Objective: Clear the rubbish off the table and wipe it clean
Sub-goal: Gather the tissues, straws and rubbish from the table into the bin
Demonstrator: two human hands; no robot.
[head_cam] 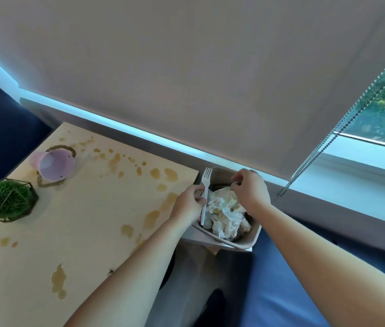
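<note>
My left hand (188, 205) grips a white plastic fork (206, 185) by its handle, tines up, over a beige bin (234, 244) that stands beside the table's right edge. Crumpled white tissues (227, 213) fill the bin. Over the bin's far side, my right hand (251, 192) has its fingers curled and pinches something small and thin that I cannot identify. The light wooden table (80, 220) carries several brown spill stains (155, 173). At the table's far left a pink plastic cup (54, 165) lies on its side in a brown ring.
A green plant in a wire geometric holder (5, 200) sits at the table's left edge. Behind the table and bin run a window sill (352, 178) and a lowered roller blind with a bead chain (328, 142). Dark blue upholstery lies to the left.
</note>
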